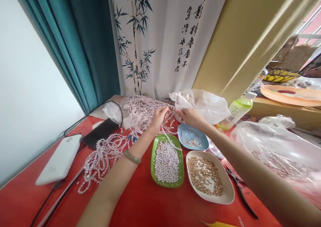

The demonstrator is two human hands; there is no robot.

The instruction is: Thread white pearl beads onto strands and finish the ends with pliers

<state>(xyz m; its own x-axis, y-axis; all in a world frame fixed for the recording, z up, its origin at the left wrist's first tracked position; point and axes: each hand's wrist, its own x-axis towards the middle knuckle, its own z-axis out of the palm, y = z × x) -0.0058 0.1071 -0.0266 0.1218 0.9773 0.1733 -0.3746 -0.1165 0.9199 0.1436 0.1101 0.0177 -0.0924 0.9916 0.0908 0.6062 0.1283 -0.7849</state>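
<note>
Pearl strands [140,111] are lying strung mid-frame, loose pearls [166,163] unstrung below; left hand [158,118] is pinching strands, right hand [190,116] is hiding its grip.

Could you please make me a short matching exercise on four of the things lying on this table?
Column one:
1. Green tray
2. Blue tray
3. Cream tray
4. Pliers

Column two:
A. Holds gold beads
B. Lies directly on the red tabletop, holding nothing, just right of a tray
C. Holds small thin pieces
D. Holds a heap of pale beads

Right pairs: 1-D, 2-C, 3-A, 4-B.
</note>
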